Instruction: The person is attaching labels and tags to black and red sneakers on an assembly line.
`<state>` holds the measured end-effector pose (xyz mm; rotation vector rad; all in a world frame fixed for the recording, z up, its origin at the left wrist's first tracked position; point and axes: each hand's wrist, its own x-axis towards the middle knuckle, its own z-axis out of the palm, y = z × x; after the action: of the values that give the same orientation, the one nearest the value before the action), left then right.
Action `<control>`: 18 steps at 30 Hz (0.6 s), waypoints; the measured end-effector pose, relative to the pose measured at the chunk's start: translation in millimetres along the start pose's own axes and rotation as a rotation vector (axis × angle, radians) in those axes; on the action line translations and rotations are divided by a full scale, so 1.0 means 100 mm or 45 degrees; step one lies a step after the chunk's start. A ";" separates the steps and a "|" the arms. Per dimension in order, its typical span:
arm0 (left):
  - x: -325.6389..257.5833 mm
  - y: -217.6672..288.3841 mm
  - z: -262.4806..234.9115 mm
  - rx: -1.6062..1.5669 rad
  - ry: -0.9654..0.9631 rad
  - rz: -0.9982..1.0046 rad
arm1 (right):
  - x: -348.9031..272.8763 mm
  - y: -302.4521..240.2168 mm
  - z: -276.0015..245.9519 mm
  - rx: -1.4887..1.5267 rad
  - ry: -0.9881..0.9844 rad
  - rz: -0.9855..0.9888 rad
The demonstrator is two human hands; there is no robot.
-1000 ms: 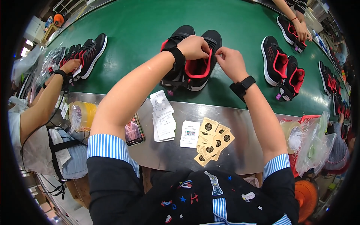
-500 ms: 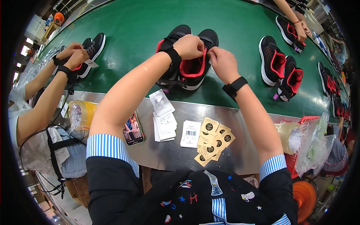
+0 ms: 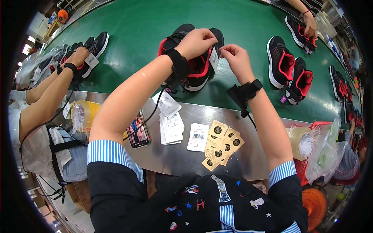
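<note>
Fingers of my left hand (image 3: pixel 200 42) and right hand (image 3: pixel 237 58) pinch a white tag (image 3: pixel 213 59) at the black-and-red shoe (image 3: pixel 200 66)

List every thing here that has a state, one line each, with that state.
Left hand: closed, on the shoes' tag.
Right hand: pinching near the tag.
White tag: hanging at shoe opening.
Black-and-red shoes: upright, paired on green belt.
Phone: screen lit, lying flat.
Tan cards: loosely fanned.
</note>
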<state>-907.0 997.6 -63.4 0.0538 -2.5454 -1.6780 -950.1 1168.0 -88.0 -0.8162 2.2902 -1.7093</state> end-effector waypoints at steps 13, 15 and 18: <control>-0.24 0.03 -0.05 0.275 -0.019 0.134 | 0.02 -0.10 0.14 0.415 -0.179 0.211; -0.24 0.03 -0.04 0.264 -0.006 0.136 | 0.03 -0.09 0.15 0.446 -0.176 0.208; -0.26 0.02 -0.05 0.272 -0.063 0.149 | 0.05 -0.10 0.17 0.443 -0.187 0.200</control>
<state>-880.9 995.8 -61.4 -0.1208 -2.6960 -1.3794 -943.0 1149.5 -83.5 -0.6470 1.8368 -1.8351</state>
